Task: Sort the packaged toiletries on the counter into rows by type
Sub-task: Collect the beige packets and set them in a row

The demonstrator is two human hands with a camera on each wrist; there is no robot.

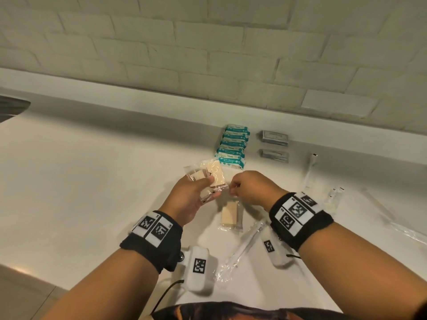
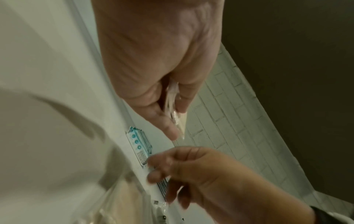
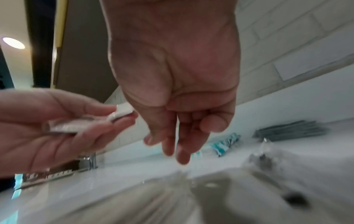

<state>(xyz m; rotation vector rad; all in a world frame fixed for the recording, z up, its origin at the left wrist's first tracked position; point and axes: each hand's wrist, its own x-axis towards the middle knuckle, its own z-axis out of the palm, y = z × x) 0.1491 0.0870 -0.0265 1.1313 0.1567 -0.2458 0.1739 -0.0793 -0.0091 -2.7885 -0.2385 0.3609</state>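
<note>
counter: pale, smooth surface running along a wall of light brick-shaped tiles.
arms: both reach in from the near edge, each wrist wrapped in a black band carrying printed square markers.
teal row: white-and-teal packets overlapping in a line that runs away from the person, close to the wall.
grey stacks: two small piles of grey sachets just right of the teal row, one behind the other.
long sleeves: clear narrow wrappers lying loose — one near the right wrist, others scattered far right with thin white sticks.
left hand: raised above the counter, thumb pressed over a small fan of clear-wrapped cream bars, fingers curled beneath them; the left wrist view shows the wrappers pinched between thumb and fingers.
right hand: just beside the left one, fingers hanging loosely bent; in the right wrist view they grip nothing, their tips near the edge of the held wrappers — contact cannot be told.
single bar: another cream bar in clear wrap lying flat on the counter, below and between the two hands.
</note>
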